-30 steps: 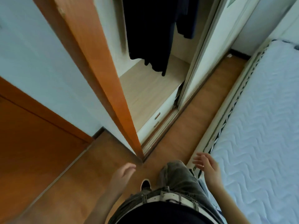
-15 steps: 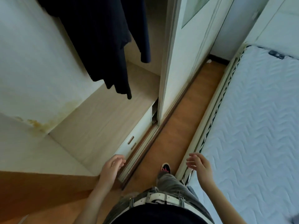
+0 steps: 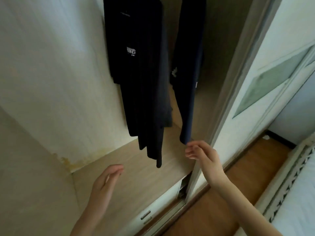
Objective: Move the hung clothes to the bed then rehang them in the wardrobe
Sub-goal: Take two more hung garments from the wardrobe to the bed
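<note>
Both hands have risen since half a second ago: then they hung low near the belt, and now we have them lifted into the open wardrobe (image 3: pixel 56 92), with our view tipped up so the hung clothes fill the upper middle of the frame.

Our right hand (image 3: pixel 203 156) sits at about four o'clock from the frame centre, its fingers (image 3: pixel 191 151) loosely curled, parted and holding nothing. They are just beside the bottom tip of the navy garment (image 3: pixel 186 79), which lies at eleven o'clock from them; whether they touch it we cannot tell. Our left hand (image 3: pixel 106 183) is at seven o'clock, palm flat, its fingers straight, close together and empty, well apart from the cloth. The black garment (image 3: pixel 143 82) ends at two o'clock from it.

Both garments hang with their long axis straight up and down, so everything we need to grip, the hangers and rail, lies at twelve o'clock above the hands and out of view. We judge the right hand is nearer to the clothes, and the coming reach must travel up along that axis. At the right edge, the bed (image 3: pixel 300 198) waits at four o'clock, behind the right arm.
</note>
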Motion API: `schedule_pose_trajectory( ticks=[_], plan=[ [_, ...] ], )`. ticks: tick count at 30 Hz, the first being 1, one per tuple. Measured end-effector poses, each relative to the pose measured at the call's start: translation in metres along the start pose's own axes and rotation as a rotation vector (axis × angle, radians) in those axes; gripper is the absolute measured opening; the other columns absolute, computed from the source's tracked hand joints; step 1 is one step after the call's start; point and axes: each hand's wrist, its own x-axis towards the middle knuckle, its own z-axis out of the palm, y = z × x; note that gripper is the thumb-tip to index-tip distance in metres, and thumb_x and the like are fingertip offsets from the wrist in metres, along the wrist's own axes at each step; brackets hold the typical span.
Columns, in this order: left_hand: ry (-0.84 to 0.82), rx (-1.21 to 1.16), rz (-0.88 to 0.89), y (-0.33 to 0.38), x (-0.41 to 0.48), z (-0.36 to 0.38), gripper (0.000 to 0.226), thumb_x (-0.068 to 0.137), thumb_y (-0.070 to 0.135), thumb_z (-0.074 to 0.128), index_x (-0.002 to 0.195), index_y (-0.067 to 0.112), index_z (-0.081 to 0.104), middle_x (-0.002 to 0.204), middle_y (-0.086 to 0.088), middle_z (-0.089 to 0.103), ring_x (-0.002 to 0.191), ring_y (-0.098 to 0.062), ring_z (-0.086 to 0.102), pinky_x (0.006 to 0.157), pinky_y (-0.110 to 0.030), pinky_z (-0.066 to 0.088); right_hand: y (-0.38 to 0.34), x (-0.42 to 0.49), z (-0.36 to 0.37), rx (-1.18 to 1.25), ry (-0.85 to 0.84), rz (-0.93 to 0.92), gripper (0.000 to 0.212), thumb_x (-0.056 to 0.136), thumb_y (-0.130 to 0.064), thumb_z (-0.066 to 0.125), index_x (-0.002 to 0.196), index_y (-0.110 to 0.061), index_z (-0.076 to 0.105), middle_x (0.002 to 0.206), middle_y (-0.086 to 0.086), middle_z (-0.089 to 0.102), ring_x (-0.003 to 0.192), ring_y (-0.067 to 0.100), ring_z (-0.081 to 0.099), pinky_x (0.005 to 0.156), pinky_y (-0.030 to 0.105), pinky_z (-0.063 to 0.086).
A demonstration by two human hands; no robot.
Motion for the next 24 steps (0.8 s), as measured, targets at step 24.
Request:
schedule_pose_trajectory(
  ticks=[24],
  plan=[
    [-0.283, -0.858, 0.149, 0.411, 0.275, 0.04, 0.028, 0.102, 0.008, 0.033, 0.085, 0.0, 0.054, 0.072, -0.01, 0.053, 0.058, -0.018, 0.058, 0.049, -0.022, 0.047, -0.343, 0.37, 0.005, -0.566, 0.286, -0.079, 0.021, 0.097, -0.016, 0.051, 0.079, -0.007, 0.052, 0.082, 0.012, 0.058, 0.072, 0.02, 0.055, 0.061, 0.029, 0.047]
  ],
)
